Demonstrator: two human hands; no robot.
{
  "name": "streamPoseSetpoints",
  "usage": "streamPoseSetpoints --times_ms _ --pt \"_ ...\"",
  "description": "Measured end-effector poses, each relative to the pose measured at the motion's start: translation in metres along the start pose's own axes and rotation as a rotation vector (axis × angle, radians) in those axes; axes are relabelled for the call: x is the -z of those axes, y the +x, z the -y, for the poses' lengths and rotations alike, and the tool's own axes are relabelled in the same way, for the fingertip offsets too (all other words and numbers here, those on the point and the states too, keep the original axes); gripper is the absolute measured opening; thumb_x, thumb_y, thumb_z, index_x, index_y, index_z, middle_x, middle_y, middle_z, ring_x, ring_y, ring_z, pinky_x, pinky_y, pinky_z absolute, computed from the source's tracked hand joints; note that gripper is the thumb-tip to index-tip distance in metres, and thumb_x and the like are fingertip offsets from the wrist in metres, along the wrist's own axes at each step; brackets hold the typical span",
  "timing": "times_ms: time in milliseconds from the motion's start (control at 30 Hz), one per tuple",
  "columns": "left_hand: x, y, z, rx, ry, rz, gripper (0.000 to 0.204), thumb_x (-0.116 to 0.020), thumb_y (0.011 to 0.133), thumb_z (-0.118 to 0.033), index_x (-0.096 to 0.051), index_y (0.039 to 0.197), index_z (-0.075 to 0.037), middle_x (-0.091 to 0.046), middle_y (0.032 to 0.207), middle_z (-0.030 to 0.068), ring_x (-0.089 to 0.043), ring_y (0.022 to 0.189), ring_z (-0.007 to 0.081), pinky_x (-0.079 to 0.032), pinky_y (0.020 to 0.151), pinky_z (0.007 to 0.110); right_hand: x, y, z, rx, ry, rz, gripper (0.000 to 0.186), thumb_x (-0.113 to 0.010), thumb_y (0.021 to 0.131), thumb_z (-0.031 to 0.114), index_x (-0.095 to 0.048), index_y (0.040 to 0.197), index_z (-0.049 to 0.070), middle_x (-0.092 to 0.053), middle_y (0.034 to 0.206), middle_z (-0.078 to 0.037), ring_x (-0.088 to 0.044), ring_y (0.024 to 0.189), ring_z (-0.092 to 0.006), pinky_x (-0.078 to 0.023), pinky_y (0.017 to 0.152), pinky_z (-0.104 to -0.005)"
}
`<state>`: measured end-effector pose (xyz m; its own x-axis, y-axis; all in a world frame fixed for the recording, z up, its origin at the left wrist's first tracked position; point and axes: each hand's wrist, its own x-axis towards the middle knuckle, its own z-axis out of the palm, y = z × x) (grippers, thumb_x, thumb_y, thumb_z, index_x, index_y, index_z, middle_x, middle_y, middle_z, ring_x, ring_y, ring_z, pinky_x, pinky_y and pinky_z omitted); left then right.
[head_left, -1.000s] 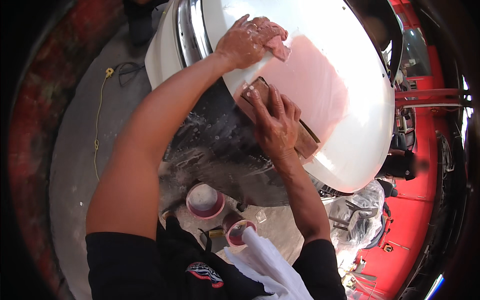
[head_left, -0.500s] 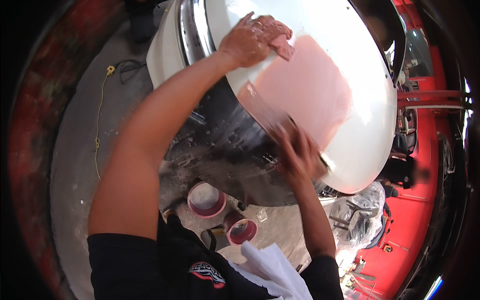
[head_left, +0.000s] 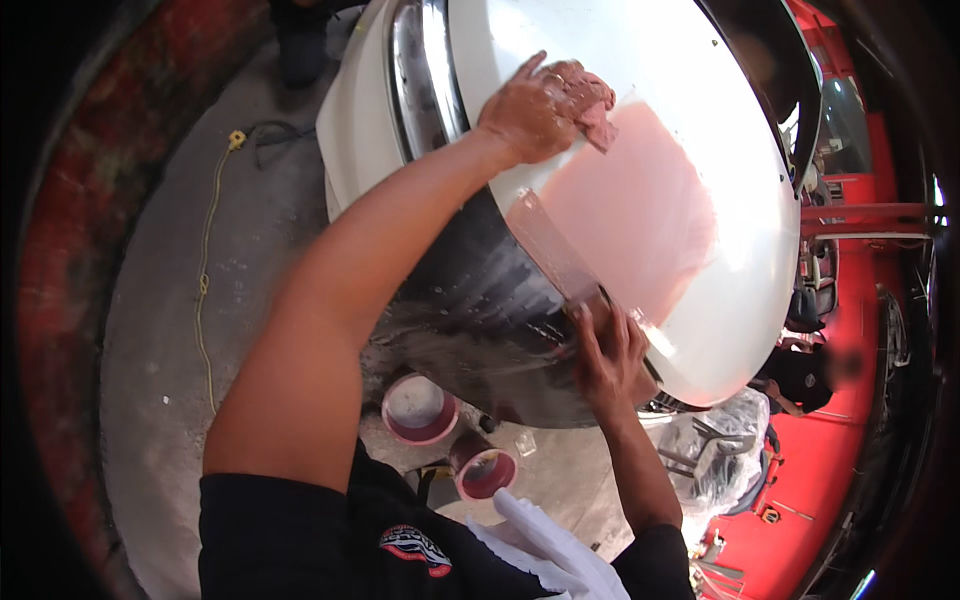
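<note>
A smooth pink filler patch (head_left: 640, 215) covers part of a white vehicle panel (head_left: 745, 290) that bulges up in front of me. At its upper left, my left hand (head_left: 530, 115) grips a crumpled, wet pink cloth (head_left: 598, 122) against the white surface, fingers bent round it. Lower down, my right hand (head_left: 612, 360) is closed round the near end of a long, flat sanding block (head_left: 555, 245). The block lies slantwise along the patch's lower-left edge, where white meets dark bodywork. Its underside is hidden.
Below the dark bodywork (head_left: 470, 300) two reddish buckets (head_left: 420, 435) stand on the concrete floor. A yellow cord (head_left: 204, 285) runs along the floor at left. Plastic-wrapped parts (head_left: 715, 450) lie at right, near another person (head_left: 803, 378). A white cloth (head_left: 545, 550) hangs at my chest.
The whole view has shifted, so the panel and both hands appear slightly lower and to the right. The right hand and block, blurred before, now look sharp. Both grips are unchanged.
</note>
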<state>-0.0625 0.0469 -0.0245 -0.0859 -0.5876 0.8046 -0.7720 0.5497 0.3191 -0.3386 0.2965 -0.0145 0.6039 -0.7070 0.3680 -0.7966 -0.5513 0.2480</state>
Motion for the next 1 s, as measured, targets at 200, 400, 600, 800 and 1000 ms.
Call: streamPoseSetpoints --times_ms 200,400,600,800,1000 --pt "-0.006 0.003 0.009 -0.064 0.084 -0.006 0.045 -0.066 0.098 -0.029 -0.062 0.143 -0.031 -0.063 0.145 -0.0028 -0.054 0.144 0.0235 -0.036 0.127 0.053 -0.001 0.093 0.05 -0.087 0.045 0.005 0.082 -0.074 0.075 0.003 -0.063 0.153 0.027 -0.055 0.151 -0.018 -0.055 0.132 -0.0385 -0.045 0.111 -0.0553" --pt "0.003 0.006 0.003 0.055 0.007 0.066 0.046 -0.06 0.1 -0.023 -0.057 0.145 -0.034 -0.062 0.148 -0.0007 -0.05 0.147 0.0246 -0.031 0.13 0.053 -0.005 0.045 0.031 -0.052 -0.014 -0.023 0.074 -0.074 0.077 0.003 -0.069 0.147 0.027 -0.057 0.151 -0.017 -0.055 0.132 -0.038 -0.045 0.11 -0.053" --pt "0.0 0.003 0.004 0.039 0.005 0.143 0.048 -0.06 0.1 -0.025 -0.056 0.147 -0.032 -0.059 0.151 0.0031 -0.049 0.149 0.0278 -0.029 0.131 0.053 -0.002 0.097 0.056 -0.075 0.104 -0.013 0.074 -0.074 0.077 0.005 -0.068 0.147 0.028 -0.057 0.151 -0.018 -0.056 0.132 -0.0382 -0.044 0.109 -0.0531" --pt "0.008 0.012 -0.002 0.03 -0.028 0.177 0.047 -0.057 0.103 -0.023 -0.053 0.15 -0.032 -0.056 0.155 0.002 -0.045 0.152 0.0301 -0.028 0.132 0.053 0.004 0.091 0.046 -0.023 0.027 -0.01 0.074 -0.075 0.077 0.009 -0.067 0.148 0.028 -0.058 0.149 -0.018 -0.057 0.13 -0.0388 -0.045 0.108 -0.0529" --pt "0.01 0.003 0.005 0.039 0.025 0.264 0.047 -0.053 0.106 -0.025 -0.052 0.152 -0.032 -0.053 0.159 0.0024 -0.041 0.155 0.0265 -0.027 0.132 0.051 -0.006 0.054 0.045 -0.078 -0.016 -0.005 0.079 -0.074 0.074 0.007 -0.066 0.15 0.029 -0.056 0.153 -0.017 -0.055 0.132 -0.0385 -0.044 0.11 -0.0534"
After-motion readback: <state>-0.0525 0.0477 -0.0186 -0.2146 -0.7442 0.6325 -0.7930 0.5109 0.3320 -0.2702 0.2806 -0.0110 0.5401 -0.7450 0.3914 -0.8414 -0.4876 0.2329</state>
